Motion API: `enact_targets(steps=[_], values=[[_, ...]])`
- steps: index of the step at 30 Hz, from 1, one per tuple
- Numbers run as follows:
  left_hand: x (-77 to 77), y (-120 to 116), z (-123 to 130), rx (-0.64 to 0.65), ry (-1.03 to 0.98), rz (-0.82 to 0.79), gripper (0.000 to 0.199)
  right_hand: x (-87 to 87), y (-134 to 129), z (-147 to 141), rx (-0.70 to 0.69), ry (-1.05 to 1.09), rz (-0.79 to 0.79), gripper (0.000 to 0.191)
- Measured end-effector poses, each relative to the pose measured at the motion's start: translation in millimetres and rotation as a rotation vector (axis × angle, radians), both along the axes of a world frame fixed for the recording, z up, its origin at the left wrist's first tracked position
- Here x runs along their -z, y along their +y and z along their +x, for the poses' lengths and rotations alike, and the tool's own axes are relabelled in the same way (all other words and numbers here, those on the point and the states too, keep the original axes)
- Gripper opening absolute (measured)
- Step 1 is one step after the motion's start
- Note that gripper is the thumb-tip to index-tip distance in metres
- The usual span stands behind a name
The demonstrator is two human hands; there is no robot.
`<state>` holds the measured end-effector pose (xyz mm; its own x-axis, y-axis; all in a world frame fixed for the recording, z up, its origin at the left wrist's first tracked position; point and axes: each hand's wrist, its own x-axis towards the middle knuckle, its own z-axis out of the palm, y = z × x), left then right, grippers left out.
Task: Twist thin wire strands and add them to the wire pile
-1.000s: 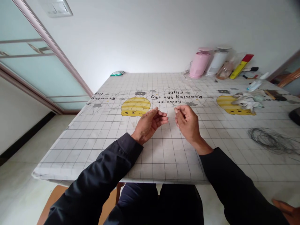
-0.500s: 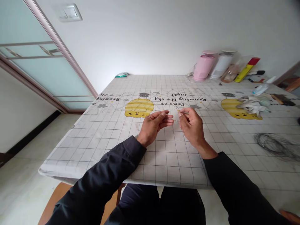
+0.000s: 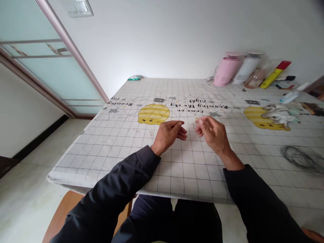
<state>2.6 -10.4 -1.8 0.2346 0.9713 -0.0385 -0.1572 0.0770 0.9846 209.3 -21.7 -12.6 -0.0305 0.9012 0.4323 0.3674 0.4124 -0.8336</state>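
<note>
Both hands are over the middle of a table with a white checked cloth (image 3: 126, 155). My left hand (image 3: 169, 134) has thumb and index finger pressed together, the other fingers loosely curled; anything between the fingertips is too small to name. Just to its right, a small gap apart, my right hand (image 3: 211, 133) also pinches thumb against index finger, and what it holds is blurred and too thin to make out. A printed yellow striped figure (image 3: 153, 114) lies beyond my left hand.
At the right lies a coil of dark wire (image 3: 302, 158). Behind it are a crumpled cloth (image 3: 280, 114), a clear bottle (image 3: 293, 96), a yellow and red box (image 3: 275, 75), a white device (image 3: 246, 69) and a pink device (image 3: 226, 70). A green packet (image 3: 135, 77) sits at the far left edge.
My right hand has moved slightly right, away from my left hand, and its fingers have curled in more. The left hand's fingers are closer together. The view has shifted a little.
</note>
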Motion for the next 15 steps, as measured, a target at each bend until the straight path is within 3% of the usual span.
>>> enact_targets(steps=[4,8,15], values=[[-1.6,-4.1,-0.7,0.117,0.045,0.008,0.020,-4.1,11.9,13.4,-0.167,0.216,-0.147,0.037],[0.3,-7.5,-0.5,0.298,0.062,-0.003,0.022,-2.6,17.0,15.6,-0.307,0.236,-0.232,0.035],[-1.1,-9.0,-1.0,0.365,0.119,-0.012,0.019,-2.4,12.9,12.0,-0.267,0.156,-0.122,0.026]])
